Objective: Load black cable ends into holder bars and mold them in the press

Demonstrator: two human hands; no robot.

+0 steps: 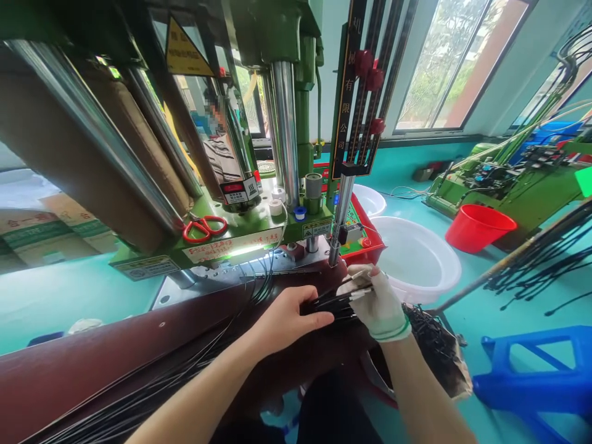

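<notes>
My bare left hand (287,317) is closed round a bundle of thin black cables (326,302) at the front edge of a dark red bench. My right hand (377,302), in a white cotton glove with a green cuff, pinches the same cables near their white-tipped ends. The cables trail back left along the bench (92,364) toward me. Both hands sit just below the mould area of a green vertical press (277,154).
Red-handled scissors (204,228) lie on the press platen. A white basin (416,259), a smaller white basin (370,198) and a red bucket (478,227) stand on the teal floor to the right. A blue stool (539,376) is at lower right. Another person stands behind the press.
</notes>
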